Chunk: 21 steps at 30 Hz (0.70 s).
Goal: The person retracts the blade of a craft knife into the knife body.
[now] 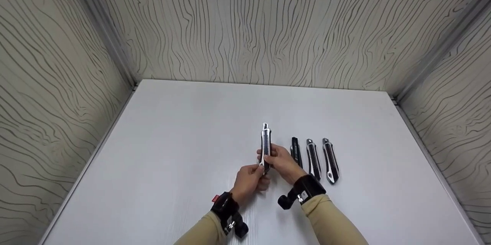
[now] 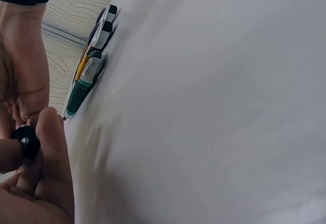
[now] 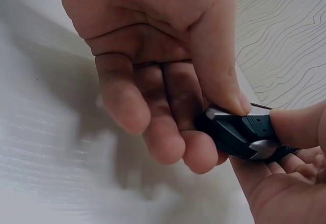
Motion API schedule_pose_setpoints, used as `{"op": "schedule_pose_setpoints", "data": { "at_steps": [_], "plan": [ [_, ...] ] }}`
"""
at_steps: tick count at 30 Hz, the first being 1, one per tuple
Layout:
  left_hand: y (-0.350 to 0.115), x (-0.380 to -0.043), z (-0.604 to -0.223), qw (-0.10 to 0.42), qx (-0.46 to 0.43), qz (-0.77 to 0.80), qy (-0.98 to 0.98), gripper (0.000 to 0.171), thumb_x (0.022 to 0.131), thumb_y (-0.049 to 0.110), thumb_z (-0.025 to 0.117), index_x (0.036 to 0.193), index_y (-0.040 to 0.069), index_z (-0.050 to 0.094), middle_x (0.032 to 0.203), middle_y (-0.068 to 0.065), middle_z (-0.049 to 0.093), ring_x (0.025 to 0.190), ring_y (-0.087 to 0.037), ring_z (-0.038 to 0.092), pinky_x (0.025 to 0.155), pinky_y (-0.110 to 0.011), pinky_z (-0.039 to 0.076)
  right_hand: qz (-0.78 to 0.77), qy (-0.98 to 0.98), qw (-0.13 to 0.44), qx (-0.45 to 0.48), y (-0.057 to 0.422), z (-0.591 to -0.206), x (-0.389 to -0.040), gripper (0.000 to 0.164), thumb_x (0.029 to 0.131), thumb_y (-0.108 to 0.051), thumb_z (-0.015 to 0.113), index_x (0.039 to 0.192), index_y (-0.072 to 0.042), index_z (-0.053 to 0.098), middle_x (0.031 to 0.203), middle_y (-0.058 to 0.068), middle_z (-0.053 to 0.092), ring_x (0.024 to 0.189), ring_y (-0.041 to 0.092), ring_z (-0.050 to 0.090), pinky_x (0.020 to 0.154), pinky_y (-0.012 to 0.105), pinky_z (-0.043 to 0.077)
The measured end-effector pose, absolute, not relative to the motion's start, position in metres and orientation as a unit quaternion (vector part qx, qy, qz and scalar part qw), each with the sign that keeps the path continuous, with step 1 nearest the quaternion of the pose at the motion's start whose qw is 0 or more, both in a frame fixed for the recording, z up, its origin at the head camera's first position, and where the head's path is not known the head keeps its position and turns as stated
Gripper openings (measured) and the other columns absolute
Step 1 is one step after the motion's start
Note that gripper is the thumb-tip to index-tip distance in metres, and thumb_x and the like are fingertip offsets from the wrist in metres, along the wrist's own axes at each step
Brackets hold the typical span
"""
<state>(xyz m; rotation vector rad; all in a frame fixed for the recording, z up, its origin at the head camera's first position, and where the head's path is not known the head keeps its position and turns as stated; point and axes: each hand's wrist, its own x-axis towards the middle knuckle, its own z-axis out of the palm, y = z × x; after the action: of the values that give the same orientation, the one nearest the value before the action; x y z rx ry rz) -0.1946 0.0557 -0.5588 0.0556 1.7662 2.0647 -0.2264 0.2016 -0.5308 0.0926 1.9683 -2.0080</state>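
Note:
Both hands hold one box cutter (image 1: 266,141) upright in the head view, its silver tip pointing away from the body. My left hand (image 1: 247,181) pinches its lower end between thumb and fingers. Higher up, my right hand (image 1: 284,162) grips the handle, the thumb lying on its front. In the right wrist view the end of the box cutter (image 3: 239,132) shows dark green with silver trim, between the right hand (image 3: 163,81) and the left hand (image 3: 290,188). From the left wrist only the dark butt (image 2: 26,141) of the cutter shows; the fingers hide the rest.
To the right, on the white table (image 1: 184,122), lie a dark box cutter (image 1: 295,147), partly behind the right hand, and two silver and dark ones, a nearer cutter (image 1: 313,157) and a farther cutter (image 1: 330,158). Wood-patterned walls (image 1: 245,26) enclose the table's back and sides.

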Motion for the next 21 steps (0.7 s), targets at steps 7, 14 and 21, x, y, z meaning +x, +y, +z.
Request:
{"op": "schedule_pose_setpoints", "data": {
  "at_steps": [7,14,21],
  "plan": [
    [0.0563,-0.1946,-0.5586,0.207,0.023,0.743,0.637,0.032,0.1,0.013,0.048,0.101,-0.016,0.061,0.069,-0.003,0.063,0.057,-0.01,0.059,0.052,-0.022,0.052,-0.706,0.689,0.16,0.033,0.202,-0.5327,-0.2268,0.046,0.095,0.004,0.048,0.139,0.012,0.036,0.135,0.032,0.051,0.105,0.019,0.063,0.102,0.037,0.048],
    [0.0549,-0.1967,-0.5579,0.207,0.033,0.737,0.642,0.033,0.101,0.013,0.047,0.104,-0.017,0.061,0.072,-0.004,0.065,0.058,-0.011,0.061,0.055,-0.024,0.054,-0.703,0.692,0.16,0.03,0.2022,-0.5308,-0.2258,0.049,0.094,0.005,0.048,0.141,0.012,0.035,0.135,0.031,0.051,0.108,0.021,0.062,0.102,0.036,0.048],
    [0.053,-0.1992,-0.5569,0.209,0.036,0.726,0.654,0.034,0.102,0.015,0.046,0.107,-0.015,0.062,0.079,-0.011,0.07,0.061,-0.012,0.063,0.059,-0.028,0.058,-0.698,0.697,0.163,0.025,0.203,-0.5284,-0.2261,0.047,0.094,0.004,0.048,0.139,0.013,0.036,0.134,0.032,0.052,0.108,0.021,0.062,0.101,0.034,0.049]
  ]
}}
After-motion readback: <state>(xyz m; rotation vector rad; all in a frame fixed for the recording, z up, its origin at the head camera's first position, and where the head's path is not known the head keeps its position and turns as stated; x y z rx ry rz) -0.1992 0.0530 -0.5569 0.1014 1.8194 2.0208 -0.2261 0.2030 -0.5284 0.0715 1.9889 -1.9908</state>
